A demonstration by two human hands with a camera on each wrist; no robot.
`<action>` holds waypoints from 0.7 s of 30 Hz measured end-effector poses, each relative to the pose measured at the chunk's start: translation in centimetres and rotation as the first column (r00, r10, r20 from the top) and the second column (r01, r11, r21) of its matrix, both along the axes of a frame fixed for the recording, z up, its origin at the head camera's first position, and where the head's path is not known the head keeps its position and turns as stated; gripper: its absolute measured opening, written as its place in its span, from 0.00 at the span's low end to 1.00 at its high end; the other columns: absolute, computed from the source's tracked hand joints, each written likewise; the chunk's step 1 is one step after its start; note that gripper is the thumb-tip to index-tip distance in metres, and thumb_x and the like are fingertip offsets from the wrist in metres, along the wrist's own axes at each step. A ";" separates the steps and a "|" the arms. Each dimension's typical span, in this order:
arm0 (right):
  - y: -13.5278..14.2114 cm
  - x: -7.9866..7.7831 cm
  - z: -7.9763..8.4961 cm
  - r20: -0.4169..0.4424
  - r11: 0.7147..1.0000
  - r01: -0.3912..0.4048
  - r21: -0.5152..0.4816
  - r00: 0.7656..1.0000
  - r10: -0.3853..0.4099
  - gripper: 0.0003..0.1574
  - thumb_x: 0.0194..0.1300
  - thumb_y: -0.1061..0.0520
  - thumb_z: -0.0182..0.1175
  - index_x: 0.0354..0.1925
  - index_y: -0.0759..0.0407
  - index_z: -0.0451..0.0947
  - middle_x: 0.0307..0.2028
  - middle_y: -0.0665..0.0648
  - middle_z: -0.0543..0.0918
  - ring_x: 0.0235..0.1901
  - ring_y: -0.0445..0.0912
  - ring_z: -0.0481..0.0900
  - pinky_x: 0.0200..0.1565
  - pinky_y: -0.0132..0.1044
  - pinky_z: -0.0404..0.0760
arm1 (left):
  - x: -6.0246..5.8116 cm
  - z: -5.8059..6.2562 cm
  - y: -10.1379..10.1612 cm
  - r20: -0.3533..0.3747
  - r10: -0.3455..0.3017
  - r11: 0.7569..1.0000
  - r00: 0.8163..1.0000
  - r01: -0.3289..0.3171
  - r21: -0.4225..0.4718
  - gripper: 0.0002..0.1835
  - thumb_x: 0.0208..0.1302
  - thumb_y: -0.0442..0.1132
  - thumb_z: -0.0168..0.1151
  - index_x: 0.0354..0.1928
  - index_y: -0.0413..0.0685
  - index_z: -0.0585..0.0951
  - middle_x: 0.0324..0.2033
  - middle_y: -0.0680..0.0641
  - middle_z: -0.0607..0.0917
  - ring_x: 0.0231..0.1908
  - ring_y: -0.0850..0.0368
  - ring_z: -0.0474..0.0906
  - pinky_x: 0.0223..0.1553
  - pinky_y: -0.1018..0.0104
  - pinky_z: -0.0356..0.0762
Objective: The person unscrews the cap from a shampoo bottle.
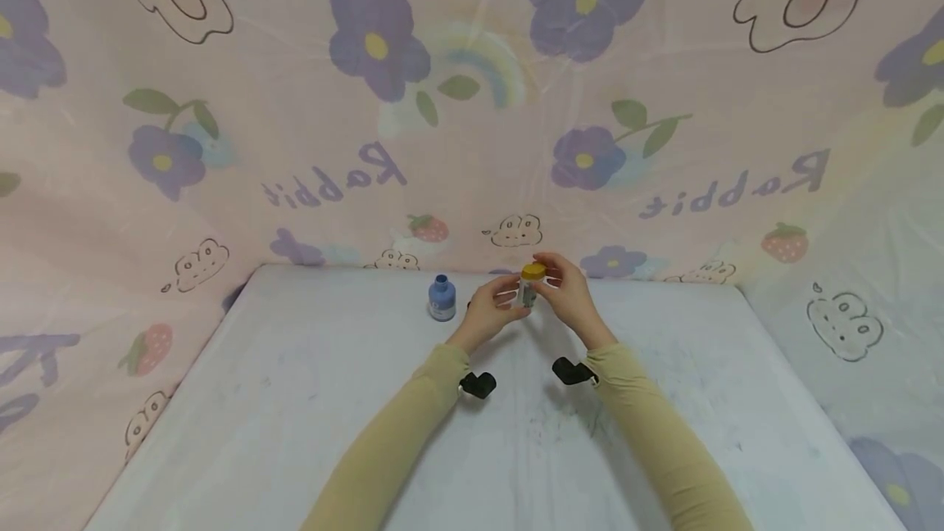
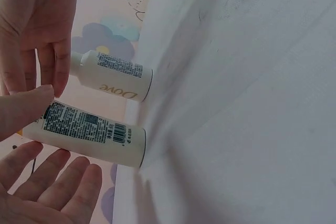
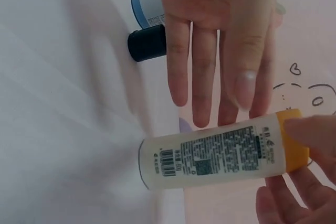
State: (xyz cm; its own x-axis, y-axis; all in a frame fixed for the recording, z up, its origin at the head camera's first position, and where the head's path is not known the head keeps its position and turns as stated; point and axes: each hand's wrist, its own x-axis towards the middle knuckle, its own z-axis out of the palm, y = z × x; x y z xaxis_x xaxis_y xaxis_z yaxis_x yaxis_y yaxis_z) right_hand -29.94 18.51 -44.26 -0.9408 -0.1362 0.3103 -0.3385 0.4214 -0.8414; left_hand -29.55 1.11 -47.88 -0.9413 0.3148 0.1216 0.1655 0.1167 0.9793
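A white bottle with a yellow cap (image 1: 529, 289) is between the hands in the head view. My left hand (image 1: 489, 314) pinches its upper part between thumb and fingers, the other fingers fairly straight. My right hand (image 1: 568, 293) grips the yellow cap (image 3: 294, 140), thumb on one side and fingers on the other. Printed text and a barcode show on the white bottle (image 2: 92, 135) in the left wrist view. Left of the left hand stands a blue bottle (image 1: 442, 300), its narrow neck uncapped.
A second white bottle (image 2: 118, 74), marked Dove, stands beyond the hands in the left wrist view. Beside the blue bottle is a short black cylinder (image 3: 147, 43). Everything stands on a white table (image 1: 332, 400), near its far edge, before a patterned pink cloth (image 1: 472, 129).
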 end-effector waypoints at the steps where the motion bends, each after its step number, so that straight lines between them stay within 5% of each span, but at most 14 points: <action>1: -0.1 0.0 -0.1 0.004 1.000 0.011 -0.001 1.000 -0.011 0.27 0.62 0.68 0.62 0.59 0.68 0.71 0.54 0.66 0.75 0.54 0.60 0.73 0.56 0.54 0.73 | 0.0 0.0 0.0 0.004 0.000 1.000 1.000 0.000 0.004 0.33 0.55 0.32 0.71 0.64 0.47 0.72 0.59 0.40 0.75 0.59 0.42 0.71 0.58 0.53 0.70; 9: -0.4 -0.1 -0.2 0.016 0.999 0.028 -0.023 0.999 -0.028 0.17 0.61 0.66 0.64 0.49 0.67 0.76 0.49 0.65 0.78 0.50 0.58 0.76 0.52 0.50 0.77 | 0.1 -0.3 0.1 -0.012 0.005 1.000 1.000 -0.005 -0.007 0.34 0.54 0.31 0.71 0.65 0.47 0.71 0.59 0.42 0.76 0.58 0.46 0.73 0.56 0.60 0.73; 21: -0.3 1.7 0.3 -0.010 1.000 0.001 0.014 1.000 -0.001 0.18 0.62 0.61 0.65 0.50 0.63 0.76 0.47 0.60 0.79 0.47 0.53 0.78 0.50 0.46 0.78 | 1.6 0.2 -0.8 -0.032 -0.022 1.000 0.999 0.021 -0.013 0.33 0.55 0.33 0.71 0.64 0.49 0.72 0.58 0.47 0.76 0.58 0.51 0.73 0.57 0.61 0.72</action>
State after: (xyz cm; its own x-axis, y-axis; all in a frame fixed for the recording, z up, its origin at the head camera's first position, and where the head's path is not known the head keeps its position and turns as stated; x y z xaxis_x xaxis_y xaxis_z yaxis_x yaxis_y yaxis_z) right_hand -28.22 18.16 -44.01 -0.9380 -0.1399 0.3173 -0.3461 0.4338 -0.8319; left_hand -27.95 0.34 -47.66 -0.9300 0.3365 0.1477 0.1997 0.1254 0.9718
